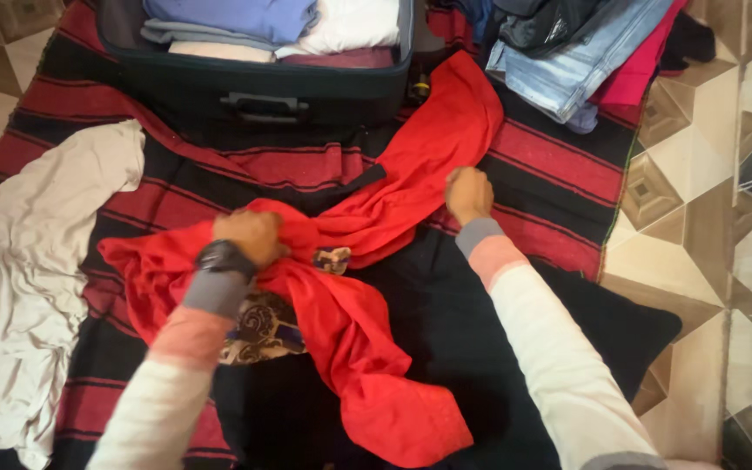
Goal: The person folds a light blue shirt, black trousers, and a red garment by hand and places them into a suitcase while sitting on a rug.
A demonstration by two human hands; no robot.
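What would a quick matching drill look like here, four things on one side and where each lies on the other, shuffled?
Things:
1. red garment
2. pale grey cloth
3. open suitcase
4. blue jeans

Places:
A. top right, on a heap of clothes
B. left edge of the striped blanket
C. centre, gripped by the left hand and the right hand
D. top centre, holding folded clothes

Pairs: 1-C, 2-B, 3-D, 4-A
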